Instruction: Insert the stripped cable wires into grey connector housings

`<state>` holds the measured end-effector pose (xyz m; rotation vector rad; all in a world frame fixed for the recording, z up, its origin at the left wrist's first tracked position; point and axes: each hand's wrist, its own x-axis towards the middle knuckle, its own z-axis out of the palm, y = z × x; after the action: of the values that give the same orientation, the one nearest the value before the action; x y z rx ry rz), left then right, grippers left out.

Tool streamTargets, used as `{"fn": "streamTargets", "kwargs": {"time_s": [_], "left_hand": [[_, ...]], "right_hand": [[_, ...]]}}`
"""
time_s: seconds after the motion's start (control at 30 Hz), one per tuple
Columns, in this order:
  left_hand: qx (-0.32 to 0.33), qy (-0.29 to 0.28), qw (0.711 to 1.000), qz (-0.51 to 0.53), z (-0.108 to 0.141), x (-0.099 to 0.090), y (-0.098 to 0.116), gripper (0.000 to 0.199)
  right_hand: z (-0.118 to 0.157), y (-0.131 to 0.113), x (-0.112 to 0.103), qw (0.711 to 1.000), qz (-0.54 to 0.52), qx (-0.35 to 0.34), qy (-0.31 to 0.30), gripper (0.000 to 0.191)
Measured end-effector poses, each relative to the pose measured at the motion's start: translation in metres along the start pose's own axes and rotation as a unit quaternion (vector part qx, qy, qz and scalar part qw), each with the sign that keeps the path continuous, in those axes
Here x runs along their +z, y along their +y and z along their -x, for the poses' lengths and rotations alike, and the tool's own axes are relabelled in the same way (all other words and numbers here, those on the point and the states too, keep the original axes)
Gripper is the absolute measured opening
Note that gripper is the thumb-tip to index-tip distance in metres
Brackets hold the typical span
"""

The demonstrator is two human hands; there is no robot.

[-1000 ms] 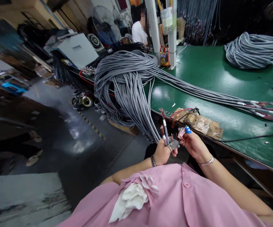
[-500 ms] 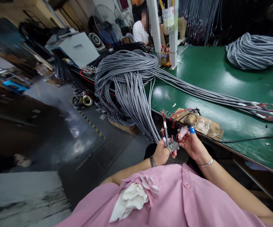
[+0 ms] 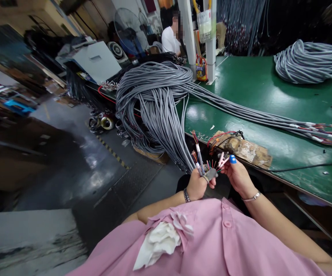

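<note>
My left hand [image 3: 198, 185] is closed around the ends of grey cables [image 3: 200, 161], and a grey cover sits on its thumb. Two stripped ends with white bands and reddish cores stick up above the fist. Thin coloured wires [image 3: 211, 165] fan out beside the thumb towards the right. My right hand [image 3: 238, 177], one finger wearing a blue cover, pinches a small pale pink V-shaped piece [image 3: 222, 161] that looks like a clip. Its tips are close to the fanned wires; whether they touch, I cannot tell. The right fingertips are partly hidden.
A large bundle of grey cables [image 3: 154, 80] drapes over the end of the green table [image 3: 249, 92]. A worn wooden block [image 3: 243, 149] lies on the near edge. Another cable coil [image 3: 309, 63] is at the right. A person [image 3: 170, 38] in white sits behind the posts.
The pink piece has turned in my right hand, so its V shape now shows. The stripped cable ends in my left hand have tipped slightly to the left.
</note>
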<state>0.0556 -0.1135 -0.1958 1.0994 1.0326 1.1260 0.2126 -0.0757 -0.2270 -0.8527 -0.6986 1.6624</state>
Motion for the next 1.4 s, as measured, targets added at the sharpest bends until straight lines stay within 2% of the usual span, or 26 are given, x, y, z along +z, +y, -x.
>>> {"fn": "streamTargets", "kwargs": {"time_s": [0.07, 0.2, 0.37, 0.53, 0.73, 0.83, 0.97, 1.2, 1.4], "left_hand": [[-0.002, -0.003, 1.000, -0.003, -0.001, 0.000, 0.000, 0.040], [-0.019, -0.005, 1.000, 0.003, -0.002, 0.002, 0.002, 0.040], [-0.035, 0.005, 0.999, 0.002, -0.004, 0.004, 0.001, 0.041], [-0.041, 0.010, 0.999, -0.010, -0.004, 0.004, -0.005, 0.039], [-0.036, 0.009, 0.999, -0.015, 0.004, -0.003, -0.003, 0.041], [-0.026, 0.011, 0.999, -0.016, 0.008, -0.005, 0.001, 0.040], [-0.013, 0.040, 0.999, -0.013, 0.007, 0.000, 0.004, 0.041], [0.007, 0.055, 0.998, -0.027, 0.001, 0.009, 0.006, 0.039], [-0.002, 0.054, 0.998, -0.045, 0.001, 0.010, 0.004, 0.040]], "right_hand": [[-0.002, 0.005, -0.002, 1.000, -0.019, 0.006, -0.013, 0.040], [-0.006, 0.006, 0.002, 0.992, -0.102, 0.070, -0.036, 0.039], [-0.010, 0.004, 0.008, 0.986, -0.152, 0.063, -0.003, 0.028], [-0.009, 0.006, 0.008, 0.988, -0.141, 0.059, -0.009, 0.031], [-0.001, -0.002, 0.004, 0.982, -0.141, 0.110, -0.061, 0.054], [0.001, -0.008, 0.003, 0.982, -0.130, 0.118, -0.071, 0.048], [0.002, -0.008, 0.003, 0.993, -0.077, 0.086, -0.032, 0.026], [-0.001, 0.005, 0.001, 1.000, -0.026, -0.002, 0.000, 0.040], [-0.005, 0.004, 0.003, 0.991, -0.089, 0.080, -0.054, 0.045]]}}
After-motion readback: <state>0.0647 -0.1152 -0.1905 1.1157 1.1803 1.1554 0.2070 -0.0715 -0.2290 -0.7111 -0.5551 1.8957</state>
